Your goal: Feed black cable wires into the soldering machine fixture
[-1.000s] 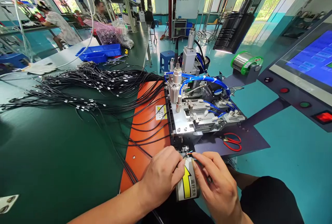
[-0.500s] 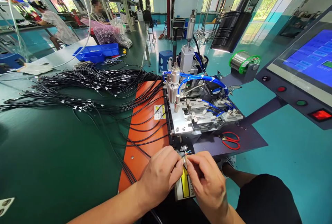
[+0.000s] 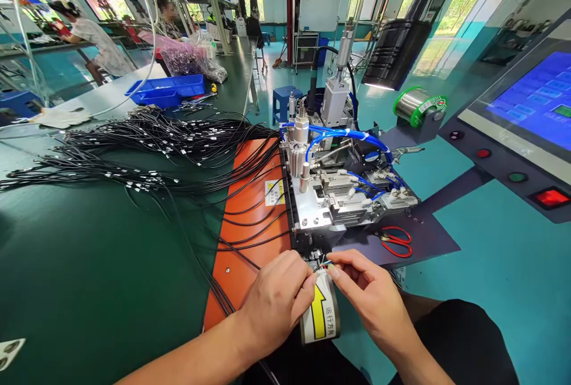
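My left hand (image 3: 277, 301) is closed in a pinch on the end of a black cable (image 3: 232, 307) at the front edge of the orange plate (image 3: 250, 218). My right hand (image 3: 370, 296) pinches the thin coloured wire ends (image 3: 324, 265) that stick out of that cable, just in front of the metal fixture (image 3: 339, 194). Under both hands sits a cylinder with a yellow arrow label (image 3: 320, 315). A large bundle of black cables (image 3: 147, 147) fans out to the left over the green bench.
Red-handled scissors (image 3: 398, 241) lie right of the fixture. A solder spool (image 3: 417, 105), a control panel with a blue screen (image 3: 535, 102) and a red switch (image 3: 552, 197) stand right. A blue tray (image 3: 167, 88) and two other people are at the far left.
My right hand has slid right and opened out a little, uncovering the yellow arrow label again. The vertical head at the back of the fixture has shifted to the right.
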`<move>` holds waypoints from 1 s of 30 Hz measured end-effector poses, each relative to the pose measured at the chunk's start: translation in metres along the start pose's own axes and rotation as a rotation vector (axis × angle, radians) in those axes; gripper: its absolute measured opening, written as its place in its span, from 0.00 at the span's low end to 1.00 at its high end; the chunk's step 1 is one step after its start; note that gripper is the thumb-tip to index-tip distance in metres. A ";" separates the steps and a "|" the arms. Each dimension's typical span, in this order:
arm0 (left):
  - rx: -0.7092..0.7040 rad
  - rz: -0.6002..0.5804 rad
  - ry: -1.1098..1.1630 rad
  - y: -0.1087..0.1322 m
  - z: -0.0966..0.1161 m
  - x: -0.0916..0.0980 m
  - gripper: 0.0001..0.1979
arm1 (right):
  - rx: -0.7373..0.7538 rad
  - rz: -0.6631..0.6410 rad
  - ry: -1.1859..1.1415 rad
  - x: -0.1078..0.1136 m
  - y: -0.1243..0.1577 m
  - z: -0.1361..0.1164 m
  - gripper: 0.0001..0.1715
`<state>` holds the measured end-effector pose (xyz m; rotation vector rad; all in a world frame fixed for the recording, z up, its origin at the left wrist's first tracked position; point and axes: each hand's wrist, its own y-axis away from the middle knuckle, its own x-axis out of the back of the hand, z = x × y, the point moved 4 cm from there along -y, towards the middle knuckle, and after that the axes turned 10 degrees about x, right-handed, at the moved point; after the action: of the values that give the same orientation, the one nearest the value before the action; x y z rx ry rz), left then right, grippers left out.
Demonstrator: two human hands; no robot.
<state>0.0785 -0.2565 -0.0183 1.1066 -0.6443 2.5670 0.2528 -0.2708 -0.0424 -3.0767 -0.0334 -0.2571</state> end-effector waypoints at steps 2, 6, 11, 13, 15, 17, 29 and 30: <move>-0.002 0.003 -0.002 0.000 0.000 0.000 0.10 | -0.002 -0.019 0.001 -0.002 -0.001 -0.001 0.16; -0.004 -0.001 0.004 0.001 -0.001 -0.001 0.10 | 0.000 -0.034 -0.007 -0.004 -0.003 -0.002 0.15; -0.004 -0.009 0.004 0.001 -0.002 -0.001 0.10 | -0.014 -0.049 -0.014 -0.004 -0.005 -0.004 0.15; -0.009 -0.009 0.003 0.001 -0.002 -0.001 0.10 | -0.017 -0.057 -0.015 -0.004 -0.006 -0.005 0.15; -0.012 -0.005 -0.001 0.002 -0.002 -0.002 0.10 | -0.014 -0.069 -0.009 -0.004 -0.007 -0.006 0.16; -0.012 -0.001 -0.009 0.002 -0.002 -0.002 0.10 | -0.008 -0.085 0.004 -0.004 -0.008 -0.005 0.16; -0.074 0.025 -0.167 0.001 0.006 0.006 0.10 | 0.291 -0.313 0.365 0.003 -0.015 -0.041 0.12; -0.074 0.035 -0.170 0.001 0.005 0.007 0.10 | 0.272 -0.332 0.356 0.003 -0.015 -0.041 0.12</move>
<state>0.0766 -0.2598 -0.0106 1.3090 -0.7975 2.4742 0.2490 -0.2576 -0.0008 -2.6970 -0.5179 -0.7421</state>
